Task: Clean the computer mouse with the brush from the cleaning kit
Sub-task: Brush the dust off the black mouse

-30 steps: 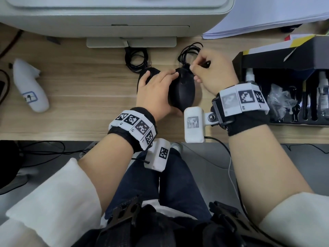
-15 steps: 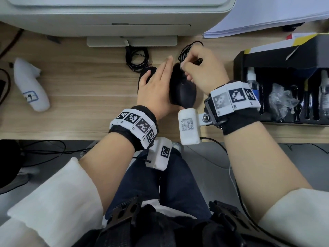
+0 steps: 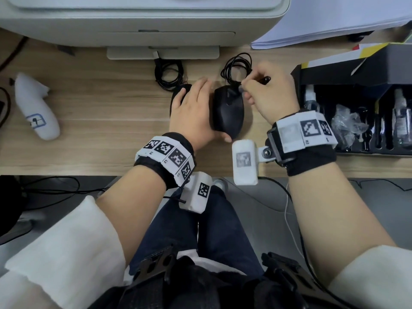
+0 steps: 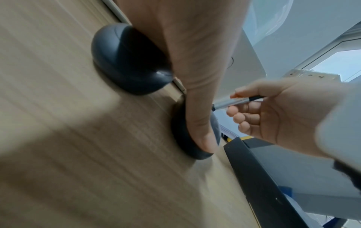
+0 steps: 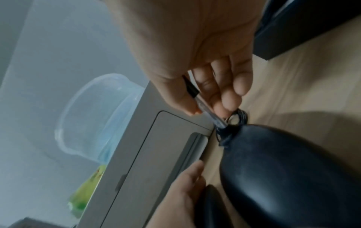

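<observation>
A black computer mouse lies on the wooden desk. My right hand pinches a thin brush between thumb and fingers. Its dark bristles touch the mouse's front end by the cable. My left hand lies along the mouse's left side with straight fingers. Its thumb presses the mouse's rear. The open black cleaning kit box sits to the right.
A second black mouse lies under my left fingers. Coiled cables and a grey printer are behind. A white device lies far left, and a paper stack at the back right.
My left fingers came off the mouse's top and now lie straight beside it. My right hand shifted slightly right, keeping the brush at the mouse's front.
</observation>
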`<state>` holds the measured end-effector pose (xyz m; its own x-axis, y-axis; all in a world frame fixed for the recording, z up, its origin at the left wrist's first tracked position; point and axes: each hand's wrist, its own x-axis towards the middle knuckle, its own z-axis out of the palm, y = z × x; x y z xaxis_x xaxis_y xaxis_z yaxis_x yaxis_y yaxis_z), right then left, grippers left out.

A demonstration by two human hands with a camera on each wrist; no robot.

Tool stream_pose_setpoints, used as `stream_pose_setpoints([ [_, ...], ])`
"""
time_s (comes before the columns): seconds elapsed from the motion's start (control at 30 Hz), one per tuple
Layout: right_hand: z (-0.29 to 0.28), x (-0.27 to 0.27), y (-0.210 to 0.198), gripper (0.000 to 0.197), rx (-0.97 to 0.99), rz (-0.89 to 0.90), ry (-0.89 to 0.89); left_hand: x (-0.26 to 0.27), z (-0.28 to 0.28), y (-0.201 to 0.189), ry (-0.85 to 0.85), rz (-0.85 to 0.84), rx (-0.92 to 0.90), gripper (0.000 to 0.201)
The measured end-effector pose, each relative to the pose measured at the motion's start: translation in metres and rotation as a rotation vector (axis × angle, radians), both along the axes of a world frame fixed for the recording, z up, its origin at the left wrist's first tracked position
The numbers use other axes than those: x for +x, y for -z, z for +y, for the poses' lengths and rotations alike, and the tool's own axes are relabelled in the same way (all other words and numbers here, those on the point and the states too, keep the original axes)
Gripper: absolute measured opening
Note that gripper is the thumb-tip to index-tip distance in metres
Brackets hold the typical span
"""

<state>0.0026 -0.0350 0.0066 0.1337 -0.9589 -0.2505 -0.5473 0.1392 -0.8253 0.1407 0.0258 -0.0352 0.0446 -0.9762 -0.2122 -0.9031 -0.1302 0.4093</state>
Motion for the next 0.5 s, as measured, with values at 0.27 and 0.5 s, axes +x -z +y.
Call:
stream_pose_setpoints([
  [0.27,0.023,-0.014,-0.001,0.01,-0.008,-0.047,-0.032,0.0,0.0,-0.001,0.105,-0.066,0.038,0.102],
  [0.5,0.04,-0.024,0.001,0.021,0.019,-0.106,-0.011,-0.001,0.001,-0.004,0.116,-0.087,0.073,0.107],
])
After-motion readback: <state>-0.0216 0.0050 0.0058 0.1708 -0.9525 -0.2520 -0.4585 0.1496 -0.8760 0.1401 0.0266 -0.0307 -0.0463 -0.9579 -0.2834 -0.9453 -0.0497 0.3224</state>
